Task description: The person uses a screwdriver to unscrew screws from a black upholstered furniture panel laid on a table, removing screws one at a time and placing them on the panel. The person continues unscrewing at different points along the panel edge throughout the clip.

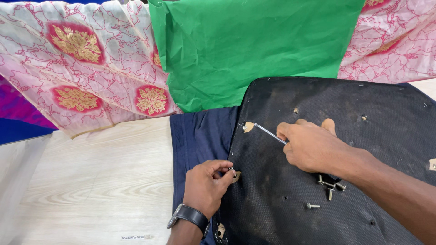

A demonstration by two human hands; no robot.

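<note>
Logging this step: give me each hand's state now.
Left hand: closed, pinching a small metal piece at the black panel edge.
Right hand: closed around a thin metal tool.

Two hands at a black fabric-covered seat panel (318,136)

Right hand (313,147) holds a thin metal key (269,132) at centre frame; left hand (206,183) pinches the panel's edge; loose silver bolts (329,186) lie lower right.

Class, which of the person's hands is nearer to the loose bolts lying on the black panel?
Right. The right hand rests just above the loose bolts, almost touching them; the left hand grips the panel's left edge, farther away.
</note>
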